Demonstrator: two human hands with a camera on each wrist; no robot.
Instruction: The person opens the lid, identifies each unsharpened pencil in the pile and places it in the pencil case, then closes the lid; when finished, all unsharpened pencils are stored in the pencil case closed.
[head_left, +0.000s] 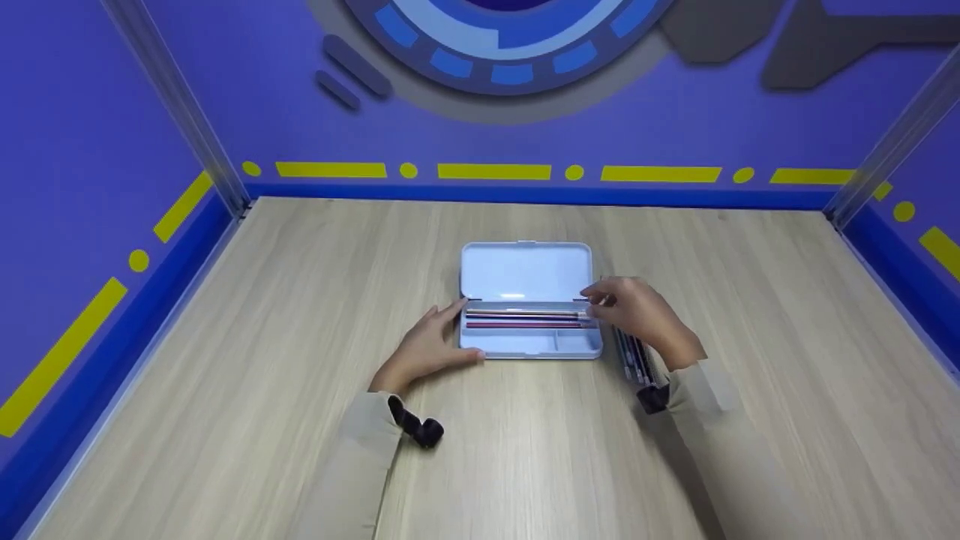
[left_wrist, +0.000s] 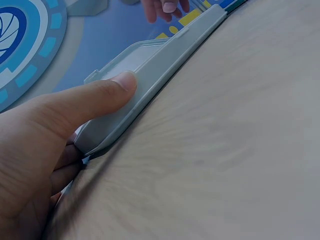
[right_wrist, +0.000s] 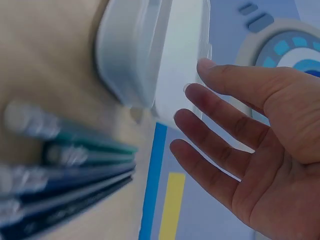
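A white pencil case [head_left: 526,271] lies with its lid raised on the table, several pencils [head_left: 521,325] side by side in its long compartment. My left hand [head_left: 429,346] holds the case's left end, with the thumb [left_wrist: 102,100] against the front wall and the other fingers round the end, partly hidden. Over the right end of the case hovers my right hand [head_left: 637,313]. In the right wrist view its fingers [right_wrist: 215,157] are spread and slightly bent, holding nothing. Several dark pencils [head_left: 636,361] lie on the table just right of the case, partly under the right hand and wrist.
The wood-grain table [head_left: 315,300] is bordered by blue-purple panels [head_left: 480,142] with yellow marks at the back and both sides. Each wrist carries a small black camera, such as the left wrist camera [head_left: 427,433].
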